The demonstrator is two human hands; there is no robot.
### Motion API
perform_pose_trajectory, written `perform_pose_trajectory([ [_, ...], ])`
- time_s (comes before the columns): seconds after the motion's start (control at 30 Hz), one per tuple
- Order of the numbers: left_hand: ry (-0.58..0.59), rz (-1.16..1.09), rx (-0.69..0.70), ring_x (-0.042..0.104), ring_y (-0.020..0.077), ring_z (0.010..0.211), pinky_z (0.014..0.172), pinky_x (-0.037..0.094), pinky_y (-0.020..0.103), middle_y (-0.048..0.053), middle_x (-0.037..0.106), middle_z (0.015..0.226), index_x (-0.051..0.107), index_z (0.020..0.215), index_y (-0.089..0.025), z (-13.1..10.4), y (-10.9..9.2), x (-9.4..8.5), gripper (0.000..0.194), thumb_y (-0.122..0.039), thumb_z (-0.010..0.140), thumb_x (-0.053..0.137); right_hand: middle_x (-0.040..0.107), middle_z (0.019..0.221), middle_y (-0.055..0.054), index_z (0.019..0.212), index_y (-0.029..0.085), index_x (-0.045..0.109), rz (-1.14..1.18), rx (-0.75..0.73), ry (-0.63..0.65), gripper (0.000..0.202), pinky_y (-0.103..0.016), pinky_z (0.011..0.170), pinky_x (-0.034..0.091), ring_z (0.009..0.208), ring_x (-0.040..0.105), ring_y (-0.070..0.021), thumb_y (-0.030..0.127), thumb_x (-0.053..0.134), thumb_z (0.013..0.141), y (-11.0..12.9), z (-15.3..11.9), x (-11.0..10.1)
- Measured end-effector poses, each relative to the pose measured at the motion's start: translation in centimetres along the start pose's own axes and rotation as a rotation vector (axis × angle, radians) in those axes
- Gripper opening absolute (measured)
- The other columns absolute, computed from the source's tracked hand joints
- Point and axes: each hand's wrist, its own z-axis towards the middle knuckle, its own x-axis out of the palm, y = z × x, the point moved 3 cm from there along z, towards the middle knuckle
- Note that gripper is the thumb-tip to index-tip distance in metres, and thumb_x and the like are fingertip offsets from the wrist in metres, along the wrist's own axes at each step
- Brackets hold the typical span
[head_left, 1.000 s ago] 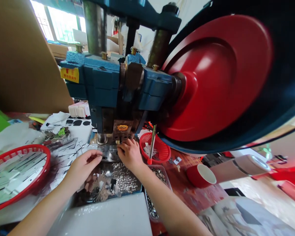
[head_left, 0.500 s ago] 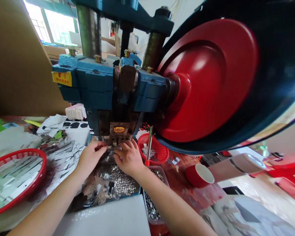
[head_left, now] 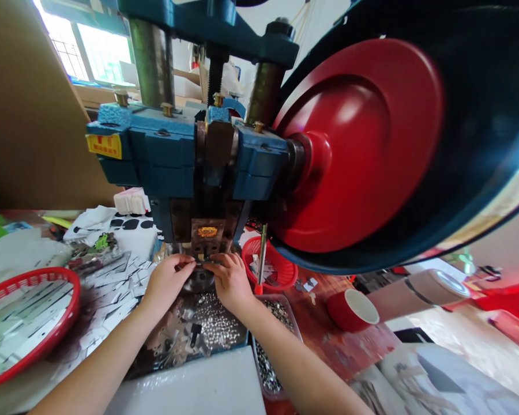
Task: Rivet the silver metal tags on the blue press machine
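Observation:
Both hands meet at the foot of a blue press [head_left: 168,161], under its ram with a yellow label [head_left: 207,231]. My left hand [head_left: 166,282] is closed, thumb and forefinger pinched at a small part too hidden to name. From the right, my right hand [head_left: 232,282] reaches in with bent fingers, its fingertips together at the same spot; what they hold is too small to tell. Below the hands lie small shiny metal pieces [head_left: 218,325] and flat metal parts [head_left: 173,343] on a dark tray.
A red basket [head_left: 75,294] of flat pieces stands at the left, beside scattered strips [head_left: 112,294]. Right of the press base are a smaller red basket [head_left: 289,276], a clear bin [head_left: 298,328] of metal parts and a red cup [head_left: 350,311]. A large red flywheel [head_left: 372,144] overhangs the right.
My left hand has moved slightly right at the press. My right hand's fingers have drawn together and bent more. The whole view has shifted a little.

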Motion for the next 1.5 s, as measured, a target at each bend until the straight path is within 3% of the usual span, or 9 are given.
perform_pose_trajectory([
  [0.37,-0.031,0.049,0.089,0.062,0.0261,0.094,0.089,0.044,0.040,0.005,0.070,0.095,0.070,0.083,-0.022,0.7,0.9,0.5,0.026,-0.042,0.073,0.055,0.060,0.120,0.002,0.113,0.039,0.063,-0.141,-0.042,0.107,0.036,-0.051,0.111,0.013,0.116,0.045,-0.0216,0.017,0.051,0.088,0.1,0.2,-0.3],
  [0.6,0.030,0.010,0.148,0.063,0.0243,0.098,0.092,0.046,0.039,0.006,0.070,0.101,0.066,0.097,-0.019,1.7,1.4,1.5,0.031,-0.036,0.075,0.052,0.063,0.114,-0.002,0.102,0.033,0.069,-0.243,-0.129,0.118,0.026,-0.055,0.112,0.008,0.117,0.043,-0.0247,0.019,0.052,0.088,1.4,1.1,-0.4],
  [0.7,0.018,0.014,0.147,0.062,0.0245,0.100,0.093,0.045,0.040,0.007,0.069,0.103,0.066,0.098,-0.019,1.6,1.2,1.1,0.032,-0.036,0.075,0.053,0.064,0.111,-0.003,0.098,0.030,0.071,-0.076,-0.052,0.072,0.028,-0.049,0.108,0.025,0.111,0.049,-0.0236,0.015,0.051,0.085,0.6,1.1,-0.5],
  [0.8,-0.035,0.024,0.120,0.061,0.0248,0.097,0.087,0.048,0.040,0.007,0.067,0.108,0.065,0.102,-0.020,0.7,1.1,-0.6,0.036,-0.043,0.077,0.053,0.066,0.102,-0.007,0.098,0.023,0.070,0.245,0.118,-0.074,0.027,-0.038,0.093,0.043,0.097,0.057,-0.0212,0.019,0.045,0.088,-1.6,-0.9,-0.9],
  [0.9,-0.072,0.044,0.108,0.060,0.0235,0.098,0.078,0.051,0.036,0.005,0.064,0.112,0.064,0.105,-0.023,-0.9,1.5,-2.6,0.038,-0.048,0.080,0.051,0.068,0.093,-0.006,0.103,0.020,0.066,0.606,0.420,-0.194,0.031,-0.035,0.083,0.048,0.091,0.061,-0.0217,0.038,0.044,0.092,-4.1,-4.9,-1.5],
  [0.97,-0.084,0.074,0.122,0.059,0.0227,0.100,0.077,0.051,0.034,0.004,0.064,0.112,0.063,0.103,-0.025,-2.0,1.9,-3.5,0.034,-0.048,0.082,0.050,0.069,0.095,-0.007,0.106,0.020,0.066,0.782,0.524,-0.221,0.042,-0.035,0.083,0.049,0.093,0.061,-0.0228,0.051,0.041,0.092,-4.7,-7.4,-2.1],
  [1.07,-0.058,0.142,0.242,0.058,0.0221,0.103,0.088,0.048,0.038,0.003,0.063,0.107,0.065,0.097,-0.026,-3.3,1.9,-3.4,0.027,-0.045,0.084,0.050,0.069,0.099,-0.008,0.111,0.021,0.065,0.934,0.490,-0.216,0.053,-0.038,0.087,0.049,0.094,0.062,-0.0233,0.060,0.036,0.091,-4.3,-9.1,-2.9],
  [1.2,-0.029,0.260,0.414,0.056,0.0237,0.108,0.096,0.044,0.046,0.003,0.061,0.113,0.067,0.102,-0.031,-4.1,1.4,-2.0,0.026,-0.043,0.084,0.053,0.071,0.095,-0.008,0.109,0.021,0.067,0.969,0.484,-0.220,0.051,-0.040,0.089,0.047,0.091,0.064,-0.0224,0.060,0.040,0.091,-3.5,-8.7,-2.9],
  [1.5,-0.054,0.324,0.458,0.055,0.0244,0.109,0.095,0.045,0.047,0.004,0.060,0.115,0.063,0.110,-0.031,-4.1,1.7,-1.4,0.028,-0.041,0.085,0.052,0.070,0.094,-0.007,0.100,0.020,0.069,0.928,0.499,-0.225,0.051,-0.036,0.088,0.047,0.089,0.064,-0.0215,0.060,0.038,0.091,-3.8,-8.8,-2.7],
])
